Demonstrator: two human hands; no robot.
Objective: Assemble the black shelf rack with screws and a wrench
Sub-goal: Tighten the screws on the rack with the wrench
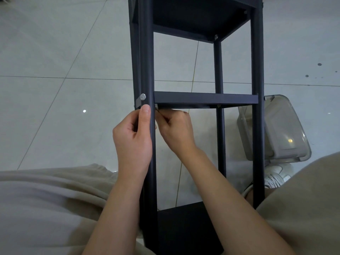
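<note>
Right, pale tiled floor (55,52) under everything. The black shelf rack (257,70) sits between the person's knees and runs away from them. Can't tell whether it stands straight or leans back toward them. The underside of the far shelf is showing. Beige trouser legs (46,199) sit either side of the near end.

A smoky clear plastic container (276,129) is on the floor just right of the rack, partly behind the right post. A white sneaker (274,178) is just below it.

The left hand (132,137) is wrapped round the front-left post (147,70) just under the middle shelf (206,98), thumb flat up the front of the tube. The right hand (174,129) is inside the frame, touching the post's other side, fingers curled tight and pinching a small metal piece (157,110) up at the shelf's underside corner. Wrench or screw, can't tell; the fingers hide nearly all of it.

A silver screw (143,97) sits in the bracket at that same joint, just above the left thumb.
</note>
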